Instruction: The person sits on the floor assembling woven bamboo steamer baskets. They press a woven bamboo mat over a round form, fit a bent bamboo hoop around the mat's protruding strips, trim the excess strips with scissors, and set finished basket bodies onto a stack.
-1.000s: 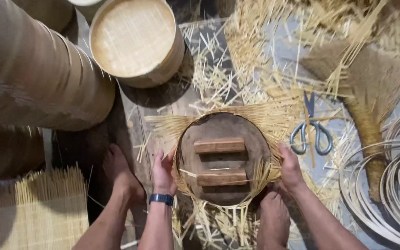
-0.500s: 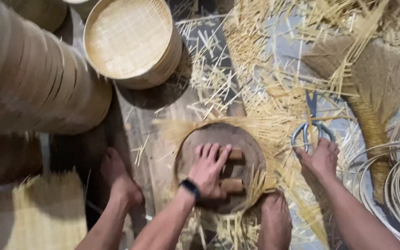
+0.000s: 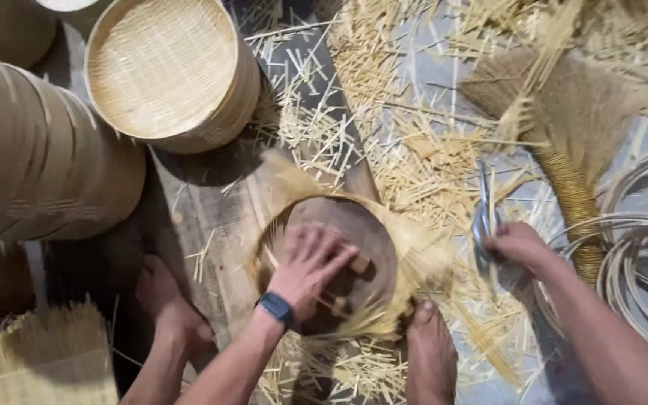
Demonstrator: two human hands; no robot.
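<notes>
Head view: we find the left hand [image 3: 310, 270] spread open, palm down, pressing on the round wooden mould [image 3: 339, 262], which lies on the floor with a fringe of bamboo strips [image 3: 414, 255] around its rim. The right hand [image 3: 517, 246] is closed around the scissors [image 3: 483, 217], just right of the mould. A bare foot [image 3: 430, 352] touches the mould's near edge. A woven bamboo basket [image 3: 163, 71] lies toward the floor's far left.

Floor [image 3: 211, 202] strewn with bamboo slivers [image 3: 414, 150]
</notes>
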